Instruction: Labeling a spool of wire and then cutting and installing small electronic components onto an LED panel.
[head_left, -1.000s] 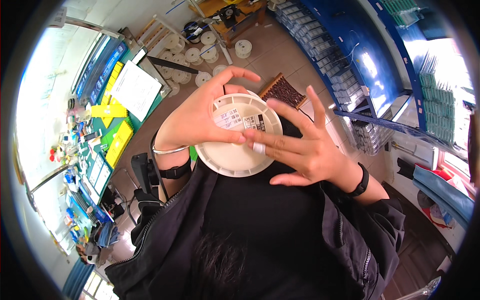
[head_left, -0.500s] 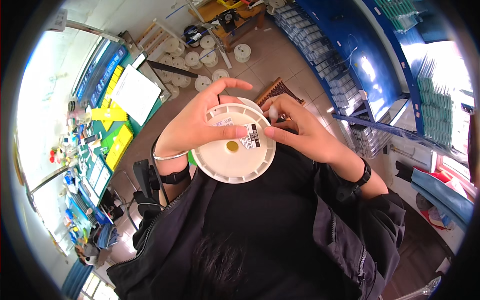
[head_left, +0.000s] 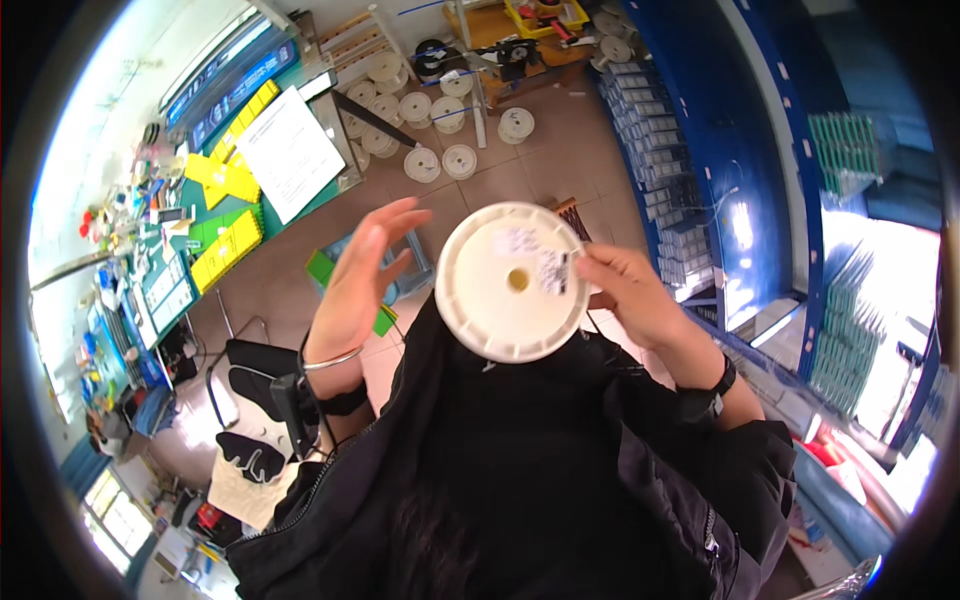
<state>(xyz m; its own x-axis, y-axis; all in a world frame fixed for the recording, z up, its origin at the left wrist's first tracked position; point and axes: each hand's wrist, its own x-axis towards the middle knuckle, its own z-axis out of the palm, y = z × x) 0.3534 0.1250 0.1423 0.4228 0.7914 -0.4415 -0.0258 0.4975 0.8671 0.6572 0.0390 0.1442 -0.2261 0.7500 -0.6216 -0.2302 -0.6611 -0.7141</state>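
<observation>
White reel [head_left: 512, 283] now held by one hand alone.
The right hand [head_left: 625, 293] pinches its edge; the left hand [head_left: 362, 272] has let go and hangs open beside it, above more reels on the floor [head_left: 440, 160].

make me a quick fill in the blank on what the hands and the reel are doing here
1. The white reel is held by the ____ hand alone.
2. The left hand is ____, its fingers spread, apart from the reel.
3. More white reels lie on the ____ beyond the hands.
4. The hole at the reel's middle looks ____ in colour.

Missing words: right; open; floor; yellow
</observation>
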